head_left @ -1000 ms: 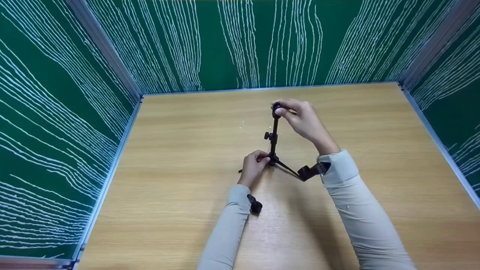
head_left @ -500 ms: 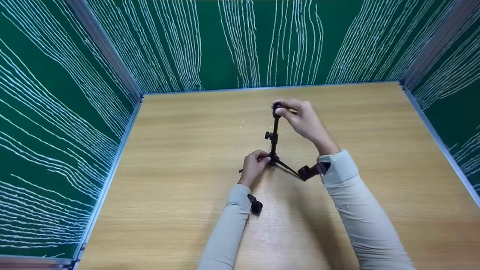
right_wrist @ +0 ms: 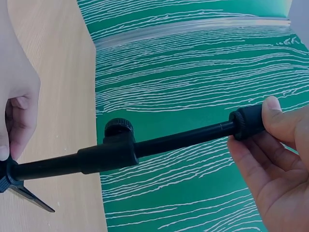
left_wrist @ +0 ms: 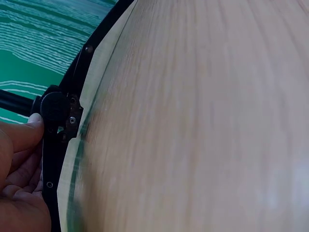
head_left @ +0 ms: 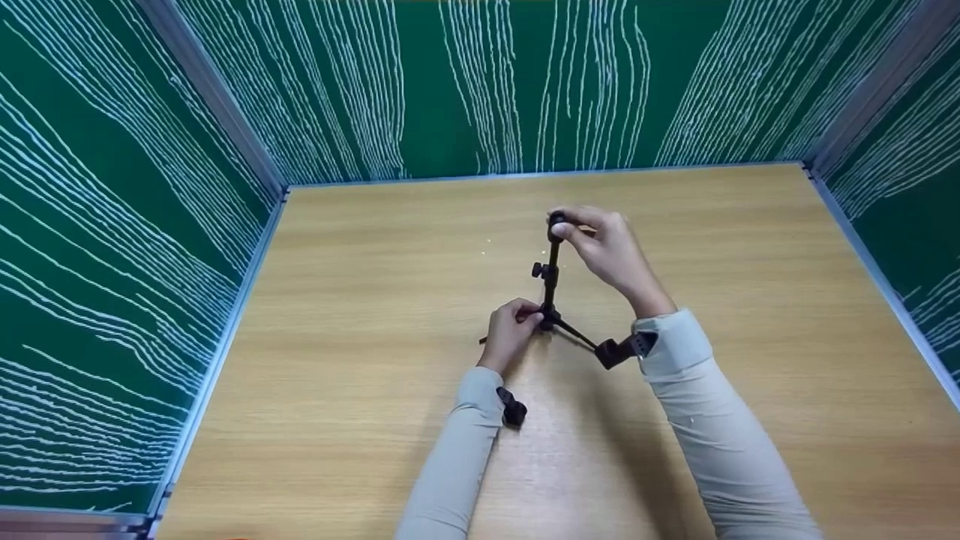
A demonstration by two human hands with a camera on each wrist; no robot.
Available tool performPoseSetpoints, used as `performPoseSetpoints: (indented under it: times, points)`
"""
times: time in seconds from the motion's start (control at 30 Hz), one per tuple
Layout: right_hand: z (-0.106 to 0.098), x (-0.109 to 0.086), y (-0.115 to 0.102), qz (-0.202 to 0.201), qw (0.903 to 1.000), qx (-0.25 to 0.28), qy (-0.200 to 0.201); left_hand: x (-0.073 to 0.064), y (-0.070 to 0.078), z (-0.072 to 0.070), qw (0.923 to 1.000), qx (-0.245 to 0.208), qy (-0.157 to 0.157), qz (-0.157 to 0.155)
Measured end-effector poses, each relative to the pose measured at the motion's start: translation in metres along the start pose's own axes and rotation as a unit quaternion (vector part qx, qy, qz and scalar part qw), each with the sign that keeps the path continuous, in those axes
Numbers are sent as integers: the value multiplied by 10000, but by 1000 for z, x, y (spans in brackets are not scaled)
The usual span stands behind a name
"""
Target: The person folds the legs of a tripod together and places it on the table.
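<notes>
A small black tripod stand (head_left: 550, 289) stands upright on the table, its legs spread. My left hand (head_left: 508, 337) pinches it low down, at the hub (left_wrist: 54, 107) where the legs join, as the left wrist view shows. Up at the top end, the thumb and fingers of my right hand (head_left: 613, 251) grip the thick black end piece (right_wrist: 248, 122). Between the hands, the right wrist view shows a thin rod (right_wrist: 183, 140) running into a wider tube, with a ridged clamp knob (right_wrist: 119, 127) sticking out at the joint.
The wooden table (head_left: 337, 420) is bordered by green panels (head_left: 420, 90) with wavy white lines, at the back and both sides. Some tiny pale specks lie on the wood behind the stand. Black wrist cameras (head_left: 512, 411) sit at both cuffs.
My right hand has come down a little with the top end of the stand, and the rod above the clamp knob looks slightly shorter. The left hand stays at the hub.
</notes>
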State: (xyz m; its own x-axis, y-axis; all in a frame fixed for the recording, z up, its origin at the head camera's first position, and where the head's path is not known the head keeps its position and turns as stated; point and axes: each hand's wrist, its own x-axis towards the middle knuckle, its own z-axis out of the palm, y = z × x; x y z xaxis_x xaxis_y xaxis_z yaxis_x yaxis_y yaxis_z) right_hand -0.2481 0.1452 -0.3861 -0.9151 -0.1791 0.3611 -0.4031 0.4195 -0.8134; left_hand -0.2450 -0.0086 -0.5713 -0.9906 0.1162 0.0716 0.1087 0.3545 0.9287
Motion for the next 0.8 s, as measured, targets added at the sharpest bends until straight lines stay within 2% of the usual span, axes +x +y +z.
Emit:
performPoseSetpoints:
  times: [0.17, 0.6, 0.8]
  points:
    - [1, 0, 0, 92, 9998, 150, -114, 0, 1, 0, 10000, -51, -5, -21]
    - [5, -3, 8, 109, 9998, 66, -156, 1, -1, 1, 10000, -49, -8, -17]
    - [7, -5, 12, 121, 9998, 8, -162, 0, -1, 0, 9999, -51, -30, 84]
